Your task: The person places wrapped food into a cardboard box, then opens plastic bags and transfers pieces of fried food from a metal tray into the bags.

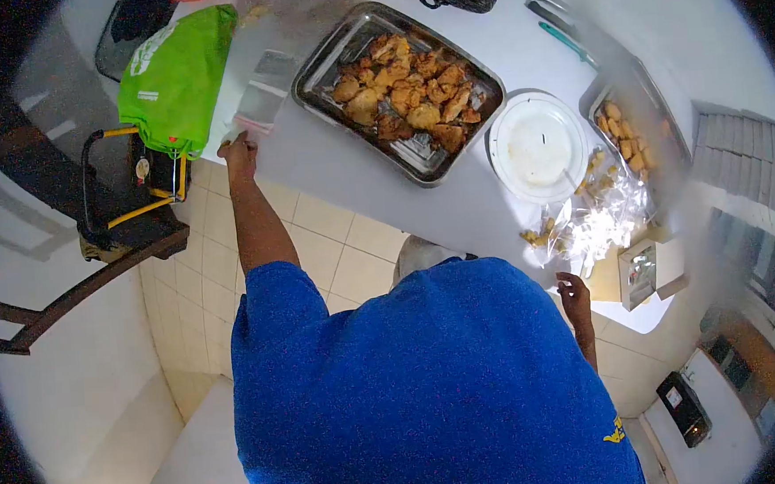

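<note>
From where I stand, left grip (240, 155) is at the counter (303, 163) edge, right by the pink-edged end of a clear bag (259, 103) lying flat, L of the big tray (313, 67). Fingertips look drawn together; can't tell if they're clamped on the bag or just touching, b/c it's too small from here. Right grip (575, 300) hangs low nr the counter's near edge, fingers loosely bent & a bit apart, nothing seen in it. Closest to it: clear wrap (604, 229) w/ some bits inside, & an open box (640, 275) over to the R.

Step in hand, I'd say: getting hold of the bag, prob no further than that. Fried pieces (413, 85) sit in the big tray, btwn the bag & the white plate (524, 158). Next move, as I judge it, calls for a firm pinch on the bag's near end, then a lift w/o snagging the tray rim; thin plastic prob slips or clings.
</note>
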Tool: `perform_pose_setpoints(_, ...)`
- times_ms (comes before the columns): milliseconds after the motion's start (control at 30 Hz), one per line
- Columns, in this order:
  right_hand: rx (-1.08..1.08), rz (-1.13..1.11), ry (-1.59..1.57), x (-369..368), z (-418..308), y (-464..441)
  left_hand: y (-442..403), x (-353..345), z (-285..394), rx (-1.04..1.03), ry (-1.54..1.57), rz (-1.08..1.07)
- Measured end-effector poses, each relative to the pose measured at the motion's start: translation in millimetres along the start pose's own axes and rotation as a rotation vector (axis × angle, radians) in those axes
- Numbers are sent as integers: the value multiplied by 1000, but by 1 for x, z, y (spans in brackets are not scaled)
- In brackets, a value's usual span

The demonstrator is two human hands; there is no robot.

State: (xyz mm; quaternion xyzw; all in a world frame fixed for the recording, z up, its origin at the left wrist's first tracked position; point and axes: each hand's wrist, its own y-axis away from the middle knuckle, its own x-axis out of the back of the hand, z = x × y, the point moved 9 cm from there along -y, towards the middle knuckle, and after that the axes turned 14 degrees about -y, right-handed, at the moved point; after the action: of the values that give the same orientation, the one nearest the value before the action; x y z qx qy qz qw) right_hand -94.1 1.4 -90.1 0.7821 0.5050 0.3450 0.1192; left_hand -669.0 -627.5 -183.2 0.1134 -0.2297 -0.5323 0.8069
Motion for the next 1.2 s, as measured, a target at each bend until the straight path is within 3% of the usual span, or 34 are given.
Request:
perform_pose_setpoints(67,19,-6,8,-1,6,2,20,11,27,-157,-375,297)
perform_pose_setpoints(100,28,-10,11,-3,9,3,60,14,61,-293,-681,563)
perform_pose_setpoints(200,87,-8,-13,-4,15,2,96,6,94,-504,-1050,691)
perform_pose_setpoints(300,21,-3,9,0,18,2,89,-19,93,-559,-1281,411)
perform_pose_setpoints(467,44,0,-5,10,17,1,-5,-16,40,-320,-1260,348)
perform_pose_setpoints(600,55,3,34,19,17,4,-7,-18,36,-269,-1245,232)
perform_pose_setpoints(667,38,15,-17,19,23,5,-52,-9,6,-318,-1185,184)
perform_pose_setpoints(733,10,22,-59,17,30,7,-48,-3,9,-242,-1062,200)
perform_pose_setpoints(800,-23,24,-82,12,34,10,-18,6,17,-41,-863,278)
perform_pose_setpoints(900,-61,1,-69,3,20,13,26,5,52,-23,-1033,485)
perform_pose_setpoints(1067,-4,-4,-47,4,21,10,-21,-12,23,123,-1211,82)
perform_pose_setpoints(1200,31,-2,-43,9,13,8,-67,-1,-9,174,-1060,79)
